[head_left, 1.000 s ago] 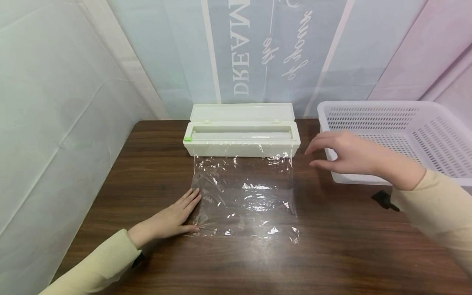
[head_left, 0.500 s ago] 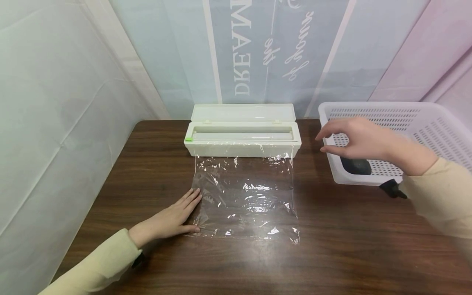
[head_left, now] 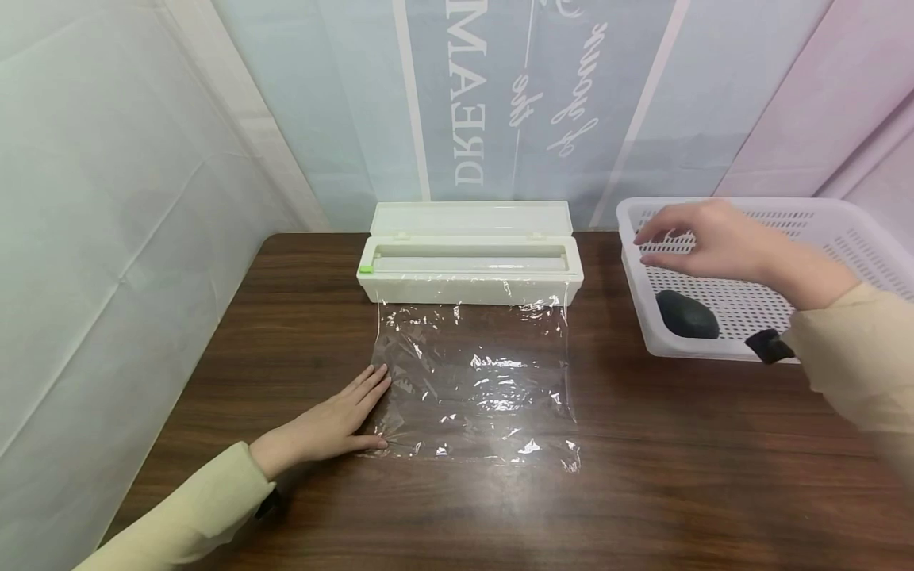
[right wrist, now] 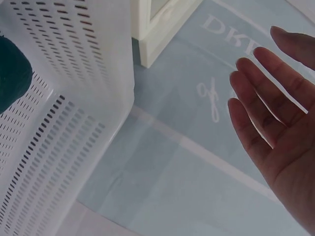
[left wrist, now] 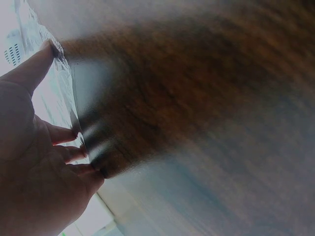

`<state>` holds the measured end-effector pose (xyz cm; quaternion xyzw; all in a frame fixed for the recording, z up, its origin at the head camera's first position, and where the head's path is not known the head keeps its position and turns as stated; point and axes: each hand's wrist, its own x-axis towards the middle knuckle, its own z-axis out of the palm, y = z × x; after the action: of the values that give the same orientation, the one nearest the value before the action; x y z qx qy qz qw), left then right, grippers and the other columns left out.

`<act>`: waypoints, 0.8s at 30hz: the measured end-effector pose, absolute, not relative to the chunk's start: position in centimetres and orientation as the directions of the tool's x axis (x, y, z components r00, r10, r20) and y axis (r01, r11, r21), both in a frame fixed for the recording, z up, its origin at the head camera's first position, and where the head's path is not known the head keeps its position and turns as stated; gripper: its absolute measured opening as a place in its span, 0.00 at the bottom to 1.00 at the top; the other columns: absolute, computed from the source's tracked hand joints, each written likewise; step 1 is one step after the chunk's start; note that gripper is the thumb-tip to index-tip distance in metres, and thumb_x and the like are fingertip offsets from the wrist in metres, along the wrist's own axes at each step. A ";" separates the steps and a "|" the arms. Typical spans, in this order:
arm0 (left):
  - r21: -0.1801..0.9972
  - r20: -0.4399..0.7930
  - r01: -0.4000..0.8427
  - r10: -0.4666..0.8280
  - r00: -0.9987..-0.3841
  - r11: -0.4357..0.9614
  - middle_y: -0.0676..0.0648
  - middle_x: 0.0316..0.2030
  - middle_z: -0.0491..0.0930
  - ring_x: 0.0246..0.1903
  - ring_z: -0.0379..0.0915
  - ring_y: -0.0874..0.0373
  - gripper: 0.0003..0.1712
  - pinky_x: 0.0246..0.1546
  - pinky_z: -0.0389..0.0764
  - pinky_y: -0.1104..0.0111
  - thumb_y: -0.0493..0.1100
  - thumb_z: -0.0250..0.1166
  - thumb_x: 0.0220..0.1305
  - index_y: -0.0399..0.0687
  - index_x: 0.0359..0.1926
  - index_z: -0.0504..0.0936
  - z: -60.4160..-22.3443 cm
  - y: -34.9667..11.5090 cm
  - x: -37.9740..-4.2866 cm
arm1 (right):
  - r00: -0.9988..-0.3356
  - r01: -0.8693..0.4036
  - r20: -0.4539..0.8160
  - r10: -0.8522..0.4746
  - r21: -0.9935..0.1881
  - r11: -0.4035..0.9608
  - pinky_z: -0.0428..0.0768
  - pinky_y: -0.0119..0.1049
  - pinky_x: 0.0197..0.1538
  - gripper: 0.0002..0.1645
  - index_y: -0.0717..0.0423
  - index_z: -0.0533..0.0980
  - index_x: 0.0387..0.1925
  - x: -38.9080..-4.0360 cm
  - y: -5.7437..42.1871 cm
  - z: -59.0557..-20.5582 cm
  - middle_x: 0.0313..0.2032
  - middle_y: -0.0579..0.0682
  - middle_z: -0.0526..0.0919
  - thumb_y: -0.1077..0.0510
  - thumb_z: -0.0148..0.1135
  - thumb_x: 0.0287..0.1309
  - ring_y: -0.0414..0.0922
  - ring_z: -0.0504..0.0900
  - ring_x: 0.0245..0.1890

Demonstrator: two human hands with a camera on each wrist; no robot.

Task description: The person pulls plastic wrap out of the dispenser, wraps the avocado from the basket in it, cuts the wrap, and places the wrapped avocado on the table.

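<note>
A sheet of clear cling film (head_left: 467, 412) lies on the table, running toward the front from a white dispenser box (head_left: 471, 290) with its lid up. My left hand (head_left: 321, 427) presses the film's left edge with straight, spread fingers; the left wrist view shows its fingertips (left wrist: 91, 169) along that edge. Above the left part of a white basket (head_left: 646, 321) hovers my right hand (head_left: 728, 242), holding nothing, its fingers loosely bent. Inside the basket, at its front left corner, sits a dark green, oval, avocado-like object (head_left: 687, 316), also partly in the right wrist view.
A film roll (head_left: 467, 264) lies inside the dispenser, and a small green slider (head_left: 366, 270) sits at its left front corner. Behind the brown wooden table (head_left: 300, 317) hangs a printed curtain (head_left: 343, 103). A pale sheet (head_left: 107, 262) borders the left side.
My right hand has moved right and away from me, from beside the dispenser to over the basket, uncovering the dark oval object. My left hand and the film have stayed put.
</note>
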<state>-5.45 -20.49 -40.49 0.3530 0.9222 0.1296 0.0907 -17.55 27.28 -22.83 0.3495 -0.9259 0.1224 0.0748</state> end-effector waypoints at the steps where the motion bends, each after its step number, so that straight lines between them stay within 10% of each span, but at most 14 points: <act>1: 0.303 -0.068 0.631 0.677 -0.733 0.714 0.33 0.67 0.49 0.66 0.43 0.38 0.49 0.62 0.57 0.51 0.59 0.61 0.56 0.30 0.66 0.54 -40.5 -20.5 -5.5 | -0.756 -0.653 0.217 -0.618 -0.180 0.735 0.77 0.42 0.38 0.13 0.53 0.81 0.35 -17.7 27.4 -22.8 0.35 0.45 0.83 0.61 0.69 0.43 0.47 0.81 0.35; 24: 0.314 -0.124 0.599 0.657 -0.744 0.737 0.35 0.68 0.46 0.67 0.40 0.40 0.50 0.64 0.54 0.53 0.60 0.61 0.56 0.32 0.67 0.52 -40.5 -20.5 -5.6 | -0.839 -0.542 0.180 -0.514 -0.192 0.818 0.74 0.28 0.31 0.10 0.55 0.82 0.35 -21.7 31.3 -23.7 0.35 0.54 0.83 0.57 0.65 0.48 0.55 0.82 0.34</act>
<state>-5.55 -20.49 -40.46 0.3394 0.9249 0.1277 0.1141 -21.74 31.26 -23.74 0.2774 -0.9515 0.1185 0.0600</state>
